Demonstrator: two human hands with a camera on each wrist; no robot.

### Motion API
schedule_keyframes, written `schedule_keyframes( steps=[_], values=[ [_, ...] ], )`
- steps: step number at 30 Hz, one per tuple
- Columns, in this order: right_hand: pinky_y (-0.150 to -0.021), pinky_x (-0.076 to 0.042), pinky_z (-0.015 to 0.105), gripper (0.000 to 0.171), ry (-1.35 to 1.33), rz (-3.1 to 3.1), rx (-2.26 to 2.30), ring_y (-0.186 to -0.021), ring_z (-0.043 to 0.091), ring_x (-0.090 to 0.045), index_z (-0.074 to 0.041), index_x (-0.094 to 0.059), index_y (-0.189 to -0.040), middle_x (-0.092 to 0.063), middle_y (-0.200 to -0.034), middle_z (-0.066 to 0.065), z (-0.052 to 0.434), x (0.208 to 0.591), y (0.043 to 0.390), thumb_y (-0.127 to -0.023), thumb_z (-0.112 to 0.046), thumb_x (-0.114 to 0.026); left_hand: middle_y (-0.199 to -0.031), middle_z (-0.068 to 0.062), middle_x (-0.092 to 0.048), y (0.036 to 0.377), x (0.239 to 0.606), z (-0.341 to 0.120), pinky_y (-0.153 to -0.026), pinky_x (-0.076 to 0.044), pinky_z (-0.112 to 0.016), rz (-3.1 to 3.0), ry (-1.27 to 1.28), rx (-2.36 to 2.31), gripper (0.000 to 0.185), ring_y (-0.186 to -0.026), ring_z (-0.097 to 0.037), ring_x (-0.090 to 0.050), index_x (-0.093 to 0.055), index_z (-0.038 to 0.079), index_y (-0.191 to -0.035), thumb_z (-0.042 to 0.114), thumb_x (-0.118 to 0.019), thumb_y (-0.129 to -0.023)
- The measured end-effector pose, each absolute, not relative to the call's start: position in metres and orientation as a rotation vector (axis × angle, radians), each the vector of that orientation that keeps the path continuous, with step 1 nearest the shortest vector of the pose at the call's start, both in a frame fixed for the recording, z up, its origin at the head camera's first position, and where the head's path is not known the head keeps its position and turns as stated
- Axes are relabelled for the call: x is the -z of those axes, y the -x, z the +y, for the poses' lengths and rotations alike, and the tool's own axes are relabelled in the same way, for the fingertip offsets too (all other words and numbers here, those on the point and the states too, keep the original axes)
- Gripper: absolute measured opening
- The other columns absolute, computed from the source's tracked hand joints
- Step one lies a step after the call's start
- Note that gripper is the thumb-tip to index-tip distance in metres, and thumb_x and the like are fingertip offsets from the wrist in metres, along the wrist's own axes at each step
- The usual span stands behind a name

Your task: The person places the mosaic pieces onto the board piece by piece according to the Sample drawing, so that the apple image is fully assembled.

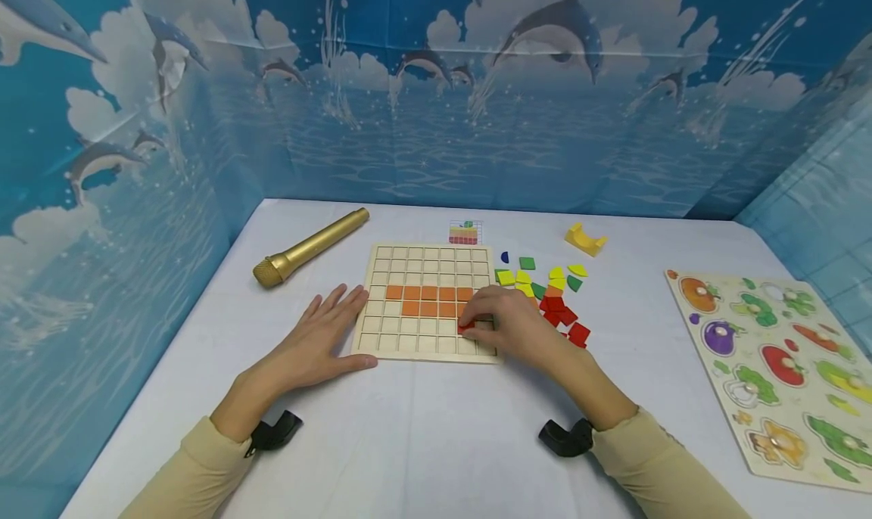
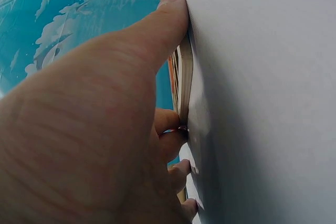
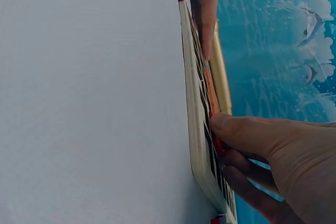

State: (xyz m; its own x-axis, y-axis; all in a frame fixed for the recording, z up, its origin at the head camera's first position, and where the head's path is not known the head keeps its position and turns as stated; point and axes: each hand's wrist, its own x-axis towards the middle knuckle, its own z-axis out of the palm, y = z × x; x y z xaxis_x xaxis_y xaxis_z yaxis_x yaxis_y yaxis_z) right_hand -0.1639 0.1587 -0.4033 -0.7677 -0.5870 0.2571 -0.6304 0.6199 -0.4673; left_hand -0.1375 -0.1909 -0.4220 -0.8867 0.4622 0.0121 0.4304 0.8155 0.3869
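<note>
- Two hands on the wooden grid board (image 1: 428, 301): my left hand (image 1: 325, 336) lies spread flat against its left edge on the tabletop (image 1: 422, 436).
- My right hand (image 1: 507, 324) pinches a red tile (image 1: 465, 327) into a cell under the orange tiles (image 1: 428, 300).
- Only the head view shows loose tiles (image 1: 548, 292) beside the board; no writing legible.
</note>
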Motion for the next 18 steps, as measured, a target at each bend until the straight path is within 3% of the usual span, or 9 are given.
schedule_keyframes(
  steps=[5, 13, 18],
  values=[
    [-0.083, -0.060, 0.032, 0.011, -1.044, -2.789, -0.848, -0.097, 0.012, -0.066, -0.022, -0.082, -0.097, -0.074, -0.099, -0.010, 0.158, 0.403, 0.164, -0.088, -0.017, -0.087, -0.176, -0.010, -0.022, 0.137, 0.423, -0.192, -0.131, -0.005, -0.063, 2.910, -0.710, -0.600, 0.107, -0.164, -0.037, -0.010, -0.023, 0.007, -0.168, 0.064, -0.072, -0.092],
    [-0.082, -0.060, 0.039, 0.015, -0.946, -2.843, -0.960, -0.092, 0.018, -0.068, -0.016, -0.082, -0.104, -0.076, -0.101, -0.004, 0.184, 0.387, 0.173, -0.089, -0.014, -0.085, -0.176, -0.010, -0.022, 0.137, 0.424, -0.192, -0.131, -0.006, -0.062, 2.916, -0.716, -0.601, 0.107, -0.164, -0.037, -0.010, -0.023, 0.007, -0.168, 0.064, -0.071, -0.092],
    [-0.083, -0.061, 0.039, 0.024, -0.792, -3.009, -0.931, -0.092, 0.018, -0.068, -0.017, -0.081, -0.109, -0.076, -0.106, -0.001, 0.209, 0.375, 0.180, -0.087, -0.022, -0.089, -0.176, -0.009, -0.021, 0.138, 0.423, -0.192, -0.131, -0.005, -0.062, 2.911, -0.714, -0.591, 0.108, -0.165, -0.036, -0.009, -0.022, 0.008, -0.168, 0.064, -0.072, -0.091]
  ],
)
